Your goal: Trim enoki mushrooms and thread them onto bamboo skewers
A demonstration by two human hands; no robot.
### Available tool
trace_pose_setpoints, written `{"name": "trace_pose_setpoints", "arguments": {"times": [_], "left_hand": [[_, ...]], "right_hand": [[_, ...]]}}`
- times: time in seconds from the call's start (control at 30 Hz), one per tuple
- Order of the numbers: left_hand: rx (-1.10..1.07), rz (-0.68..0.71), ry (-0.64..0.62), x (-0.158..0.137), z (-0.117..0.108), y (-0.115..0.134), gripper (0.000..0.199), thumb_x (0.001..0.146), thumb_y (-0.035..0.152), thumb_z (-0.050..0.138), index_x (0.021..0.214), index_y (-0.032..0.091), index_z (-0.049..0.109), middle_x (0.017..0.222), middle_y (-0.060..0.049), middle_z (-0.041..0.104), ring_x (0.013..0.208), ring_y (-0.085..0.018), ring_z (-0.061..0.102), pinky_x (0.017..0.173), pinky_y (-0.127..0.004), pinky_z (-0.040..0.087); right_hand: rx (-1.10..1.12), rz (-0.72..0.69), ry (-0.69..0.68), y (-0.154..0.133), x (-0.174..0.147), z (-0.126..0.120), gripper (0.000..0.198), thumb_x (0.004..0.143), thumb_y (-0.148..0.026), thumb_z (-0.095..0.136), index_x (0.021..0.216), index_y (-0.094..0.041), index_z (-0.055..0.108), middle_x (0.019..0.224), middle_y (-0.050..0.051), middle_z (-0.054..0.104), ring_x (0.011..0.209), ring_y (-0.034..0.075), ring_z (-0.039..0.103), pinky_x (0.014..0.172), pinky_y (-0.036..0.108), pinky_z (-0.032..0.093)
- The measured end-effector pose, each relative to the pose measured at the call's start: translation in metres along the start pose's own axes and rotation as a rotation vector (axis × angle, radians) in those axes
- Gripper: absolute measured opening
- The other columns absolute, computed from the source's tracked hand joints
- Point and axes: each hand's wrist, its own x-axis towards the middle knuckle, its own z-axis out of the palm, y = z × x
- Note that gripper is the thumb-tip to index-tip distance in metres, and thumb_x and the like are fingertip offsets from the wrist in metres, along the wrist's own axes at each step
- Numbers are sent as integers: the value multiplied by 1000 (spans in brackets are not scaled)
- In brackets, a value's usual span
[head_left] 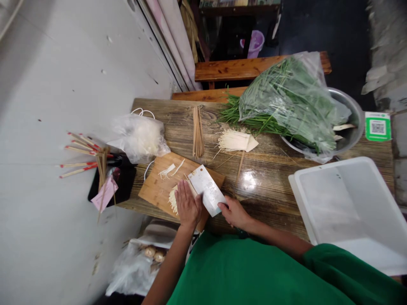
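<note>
My left hand (188,202) lies flat, fingers stretched, over a bunch of enoki mushrooms (172,200) on a wooden cutting board (155,186). Part of the bunch is hidden beneath the palm. In my right hand (234,212) is the handle of a cleaver (205,185). Its broad blade reaches across the right side of the board, close beside the left hand. A few cut mushroom pieces (167,170) rest higher on the board. Farther back on the table, a flat enoki bundle (237,141) has a bamboo skewer (240,168) sticking out of it.
Loose bamboo skewers (198,133) lie behind the board, beside a knotted plastic bag (140,134). Bagged green chives (286,97) overhang a metal bowl (359,127). To the right stands a white plastic tub (299,186). A black holder (127,186) with sticks is by the wall.
</note>
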Motion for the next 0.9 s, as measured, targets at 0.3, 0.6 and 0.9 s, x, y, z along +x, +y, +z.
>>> {"name": "trace_pose_setpoints", "arguments": {"times": [0.3, 0.6, 0.9], "left_hand": [[-26, 5, 13, 1, 0, 1, 62, 90, 37, 30, 140, 3, 13, 145, -23, 23, 136, -28, 12, 108, -51, 14], [-32, 5, 10, 1, 3, 2, 63, 90, 38, 31, 140, 3, 14, 144, -24, 25, 136, -28, 11, 108, -50, 14], [8, -10, -4, 1, 3, 1, 62, 91, 36, 29, 139, 0, 15, 143, -26, 25, 136, -27, 10, 109, -50, 14]], "right_hand": [[-61, -14, 27, -2, -1, 1, 16, 88, -24, 42, 74, -17, 43, 52, -4, 50, 36, 7, 43, 38, 18, 28], [-95, -24, 22, 1, 1, 2, 13, 89, -26, 42, 80, -17, 45, 56, -2, 54, 39, 9, 46, 40, 19, 31], [-92, -33, -14, 1, 13, 4, 16, 90, -30, 39, 82, -17, 43, 53, -3, 52, 32, 8, 44, 32, 18, 28]]}}
